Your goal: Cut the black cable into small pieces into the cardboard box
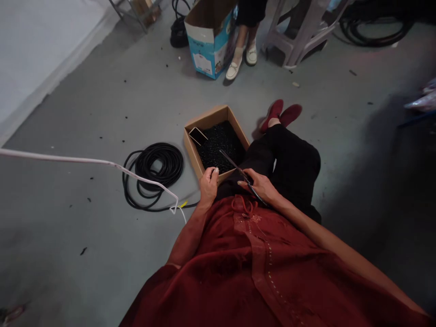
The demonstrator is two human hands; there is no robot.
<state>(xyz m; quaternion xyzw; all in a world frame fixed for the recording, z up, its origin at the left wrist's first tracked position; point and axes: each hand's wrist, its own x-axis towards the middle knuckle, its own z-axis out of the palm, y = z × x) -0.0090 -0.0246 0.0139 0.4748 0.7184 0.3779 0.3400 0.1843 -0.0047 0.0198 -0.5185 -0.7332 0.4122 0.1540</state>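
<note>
My left hand is closed in a pinch at the near rim of an open cardboard box, gripping what looks like the end of a thin black cable. My right hand is wrapped round the handles of long scissors, whose blades point up-left over the box. The box is filled with small black cut pieces, and a small dark card leans in its far left corner. My legs in black trousers and red shoes stretch out to the right of the box.
A coil of black cable lies on the grey floor left of the box, with a white cable running across it. Another person's feet in white shoes stand by a blue-and-white carton. A plastic stool stands at the back right.
</note>
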